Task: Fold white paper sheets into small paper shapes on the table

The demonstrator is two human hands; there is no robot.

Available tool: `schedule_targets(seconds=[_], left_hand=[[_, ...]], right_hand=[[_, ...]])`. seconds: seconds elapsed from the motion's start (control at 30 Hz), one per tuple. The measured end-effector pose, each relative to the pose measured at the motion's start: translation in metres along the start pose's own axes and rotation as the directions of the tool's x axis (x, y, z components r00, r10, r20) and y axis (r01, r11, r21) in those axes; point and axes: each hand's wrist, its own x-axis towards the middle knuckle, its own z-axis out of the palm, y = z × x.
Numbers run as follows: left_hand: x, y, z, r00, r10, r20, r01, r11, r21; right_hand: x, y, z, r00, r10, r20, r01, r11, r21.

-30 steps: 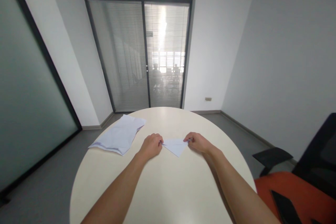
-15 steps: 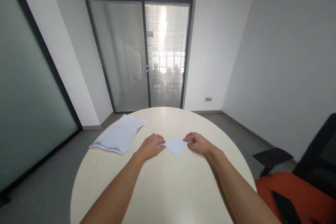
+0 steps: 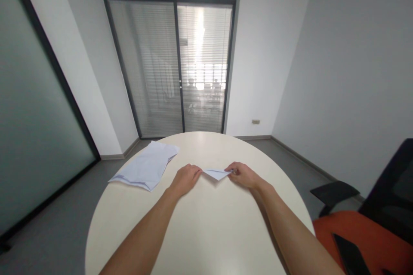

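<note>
A small folded white paper (image 3: pixel 217 174) is held just above the round cream table (image 3: pixel 200 232), near its middle. My left hand (image 3: pixel 186 178) pinches the paper's left tip with closed fingers. My right hand (image 3: pixel 241 174) pinches its right tip, fingers curled. The paper looks like a thin, flat triangle seen almost edge-on, its lower point lifted off the tabletop.
A loose stack of white sheets (image 3: pixel 146 166) lies on the table's far left. An orange and black office chair (image 3: pixel 364 232) stands at the right. Glass doors with blinds (image 3: pixel 174 68) fill the far wall, and a frosted glass wall (image 3: pixel 29 120) runs along the left.
The paper's lower point has come up off the table, so the triangle now looks flatter and thinner. Both hands keep their grip on its two tips and have barely shifted.
</note>
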Motion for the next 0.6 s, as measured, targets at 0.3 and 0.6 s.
schedule_targets(seconds=[0.3,0.6], left_hand=[[0.0007,0.0040,-0.0035,0.993,-0.107,-0.039,0.109,0.992,0.056],[0.0025,0.0004,0.0009,0.969,-0.244,-0.024,0.242,0.969,-0.053]], right_hand=[[0.0032,-0.0009,-0.0002,0.993,-0.001,-0.121,-0.004,0.999,-0.039],[0.0046,0.0060,0.0061,0.984,0.069,-0.164,-0.060,0.996,0.060]])
